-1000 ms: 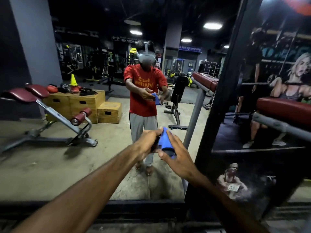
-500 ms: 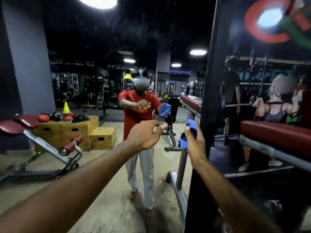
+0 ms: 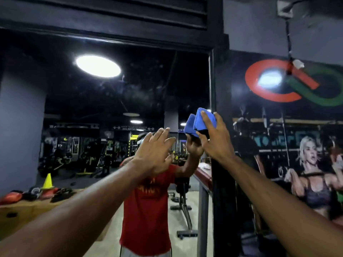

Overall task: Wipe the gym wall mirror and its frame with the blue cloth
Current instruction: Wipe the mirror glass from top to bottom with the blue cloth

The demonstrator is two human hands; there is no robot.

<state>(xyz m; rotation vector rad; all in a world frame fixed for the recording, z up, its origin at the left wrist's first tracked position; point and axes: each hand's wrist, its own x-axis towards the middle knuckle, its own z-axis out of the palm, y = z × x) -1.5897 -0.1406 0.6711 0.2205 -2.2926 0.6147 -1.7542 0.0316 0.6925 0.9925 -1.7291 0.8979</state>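
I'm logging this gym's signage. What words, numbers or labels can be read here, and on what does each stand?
Nothing reads clearly.
Print on the reflected red shirt: reversed and blurred, unreadable.
Hanging arrow sign in the reflection: too small to read.
Yellow-lettered poster in the reflection: blurred.
Teal lettering on the wall mural: blurred, unreadable.
Red and green logo: no letters visible.

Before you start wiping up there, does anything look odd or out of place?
Hazy smears dull the top of the mirror, right of the reflected ceiling light. On the wall right of the frame, a loose cable hangs down, ending in a white wrapped tip over the red logo. Nothing looks broken.
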